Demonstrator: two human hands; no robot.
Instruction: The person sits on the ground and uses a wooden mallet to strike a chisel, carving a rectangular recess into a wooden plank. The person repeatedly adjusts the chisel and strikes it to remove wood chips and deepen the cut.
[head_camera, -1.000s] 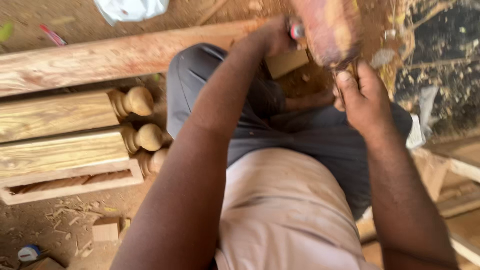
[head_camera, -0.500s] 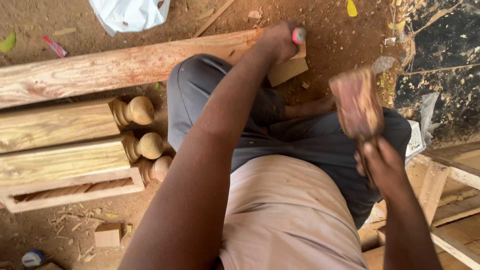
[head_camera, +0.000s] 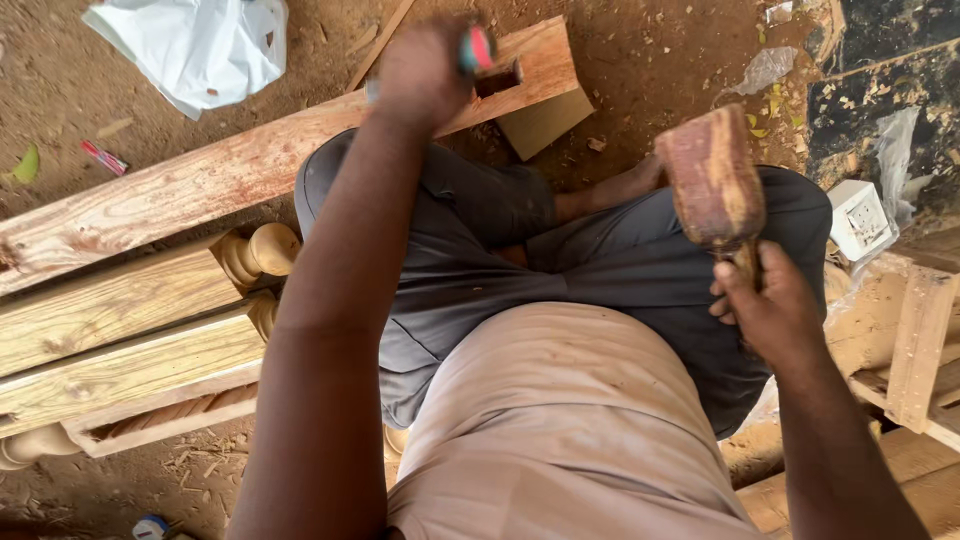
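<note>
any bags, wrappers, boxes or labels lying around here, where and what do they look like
Crumpled white plastic bag: top left, on the dirt.
Small white square box: right edge, beside the knee.
Clear crumpled plastic wrapper: top right, on the dirt.
Thin red and white wrapper: left, above the long plank.

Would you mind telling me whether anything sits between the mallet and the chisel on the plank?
Nothing visible does. The mallet, in the right hand, is raised right of the chisel, gripped by the left hand over the plank.
</note>
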